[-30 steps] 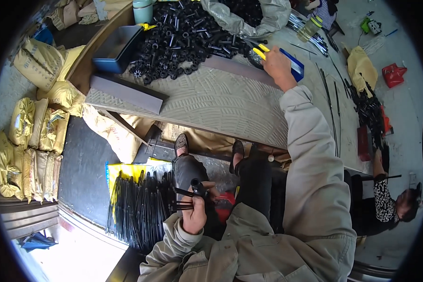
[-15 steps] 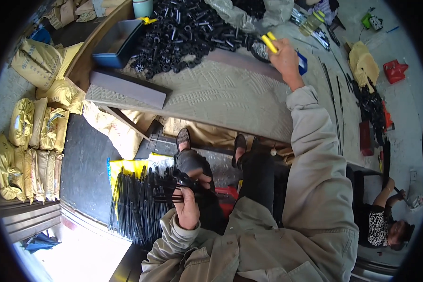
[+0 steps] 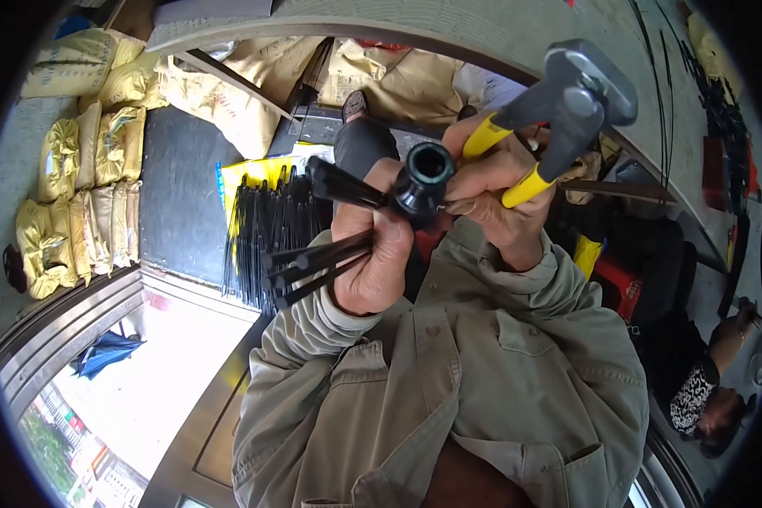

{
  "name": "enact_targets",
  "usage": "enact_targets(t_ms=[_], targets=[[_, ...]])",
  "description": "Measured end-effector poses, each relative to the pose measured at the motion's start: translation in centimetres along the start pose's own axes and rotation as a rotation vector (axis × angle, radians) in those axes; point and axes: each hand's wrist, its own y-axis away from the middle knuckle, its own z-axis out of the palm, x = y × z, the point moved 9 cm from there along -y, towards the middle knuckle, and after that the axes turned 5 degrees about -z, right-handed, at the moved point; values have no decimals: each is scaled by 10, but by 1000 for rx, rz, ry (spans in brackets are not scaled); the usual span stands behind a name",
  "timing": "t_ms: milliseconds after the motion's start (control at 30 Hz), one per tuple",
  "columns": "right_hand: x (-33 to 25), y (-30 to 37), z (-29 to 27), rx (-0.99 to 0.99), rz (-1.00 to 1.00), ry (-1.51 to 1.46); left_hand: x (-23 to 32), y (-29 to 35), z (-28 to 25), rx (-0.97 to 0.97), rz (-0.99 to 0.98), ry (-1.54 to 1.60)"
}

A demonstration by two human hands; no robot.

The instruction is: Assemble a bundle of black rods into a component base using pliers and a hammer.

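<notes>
In front of my chest, my left hand (image 3: 371, 245) is closed around a bundle of black rods (image 3: 309, 264) that fan out to the left. A black ribbed collar with an open, hollow end (image 3: 422, 182) stands up at the fingertips, facing me. My right hand (image 3: 504, 190) grips end-cutting pincers (image 3: 580, 102) by their yellow handles, with the dark metal head pointing up and right. The handles are spread apart. The thumb and fingertips of my right hand also touch the side of the black collar. Fingers partly hide where the rods meet the collar.
More black rods (image 3: 271, 224) stand bundled beside my leg on yellow plastic. The worktable edge (image 3: 381, 30) runs across the far side. Stuffed sacks (image 3: 93, 229) are stacked at left. A red crate (image 3: 614, 288) lies at right, and another person (image 3: 707, 381) sits beyond it.
My right hand has brought the pincers back from the table to my left hand. My left hand has come up with the rods. The view has tilted down, leaving the table's pile of black parts out of sight.
</notes>
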Motion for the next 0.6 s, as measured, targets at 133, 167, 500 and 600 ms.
enact_targets(t_ms=[133,167,500,600], targets=[[-15,14,0,24,26,-40,2,16,9,-7,-6,-50],[-17,16,-1,31,27,-54,4,18,14,-15,-2,-57],[-40,19,-3,14,-145,49,13,24,23,69,54,-116],[-38,18,-2,-21,-134,23,11,23,22,72,38,-106]])
